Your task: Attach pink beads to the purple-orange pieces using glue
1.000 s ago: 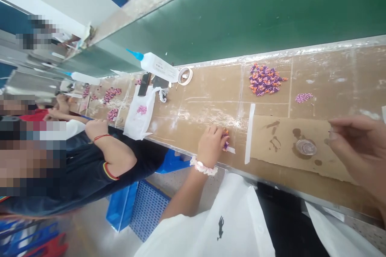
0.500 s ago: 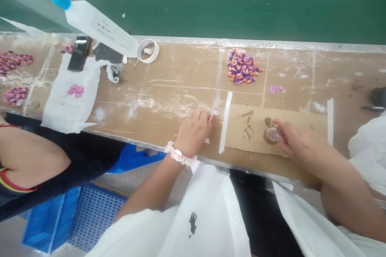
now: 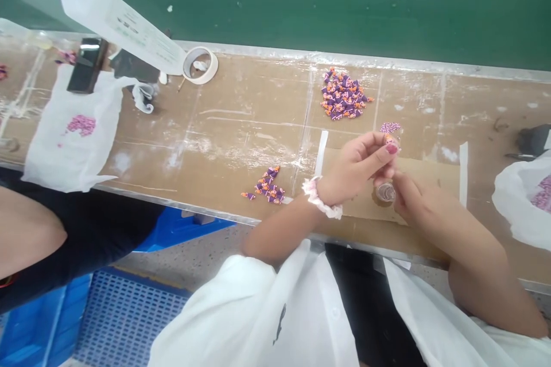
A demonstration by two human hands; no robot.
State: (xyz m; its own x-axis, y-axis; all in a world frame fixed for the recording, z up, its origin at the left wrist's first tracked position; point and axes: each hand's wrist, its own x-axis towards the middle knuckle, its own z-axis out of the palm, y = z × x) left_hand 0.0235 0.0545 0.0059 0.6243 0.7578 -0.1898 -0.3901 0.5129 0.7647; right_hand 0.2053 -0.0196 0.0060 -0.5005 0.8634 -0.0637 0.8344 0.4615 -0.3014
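Note:
My left hand (image 3: 359,163), with a pale scrunchie at its wrist, pinches a small purple-and-orange figurine (image 3: 390,139) above the cardboard sheet (image 3: 430,178); most of the piece is hidden by the fingers. Close beside it, my right hand (image 3: 419,198) is closed with thumb and finger pressed together. What it holds, if anything, is too small to make out. Just left of the right fingers stands a small clear cup (image 3: 384,191) on the cardboard. Tiny pink-and-purple pieces (image 3: 390,127) lie behind the hands. Several more figurines (image 3: 267,184) are scattered left of my left forearm.
A larger heap of figurines (image 3: 344,94) sits towards the back of the table (image 3: 241,143). On the left are a tape roll (image 3: 212,77), a white bottle (image 3: 124,26), a phone (image 3: 87,66) and a white plastic sheet (image 3: 92,149). A person's leg (image 3: 30,229) is at far left.
My left hand has moved right and up from the scattered figurines, bringing one to my right hand. The right hand has stayed by the cup. The view has shifted slightly.

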